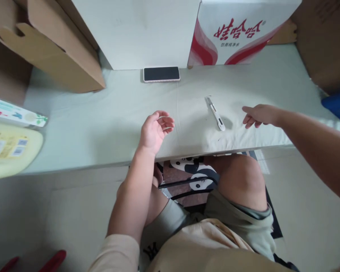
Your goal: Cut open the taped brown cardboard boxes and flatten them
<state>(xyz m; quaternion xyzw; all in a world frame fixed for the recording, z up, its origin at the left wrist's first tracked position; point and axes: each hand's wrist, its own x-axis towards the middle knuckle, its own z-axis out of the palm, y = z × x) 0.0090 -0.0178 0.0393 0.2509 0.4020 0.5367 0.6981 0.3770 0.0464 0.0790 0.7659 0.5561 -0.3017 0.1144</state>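
Observation:
A white utility knife point(215, 114) lies at a slant on the pale green tabletop point(116, 121), between my two hands. My left hand point(156, 130) hovers over the table's front part, palm turned inward, fingers loosely curved and apart, with nothing in it. To the right of the knife, my right hand point(259, 115) hangs over the table with its index finger stretched out and the others bent a little; it holds nothing and does not touch the knife. A phone point(161, 74) with a dark screen and pale case lies farther back.
At the back stand a plain white box point(147, 34) and a white-and-red carton point(238, 37). Brown cardboard point(59, 45) rises at the left. A yellow bottle point(14, 149) and a toothpaste-like box point(17, 112) are at the left edge, a blue object point(338, 104) at the right.

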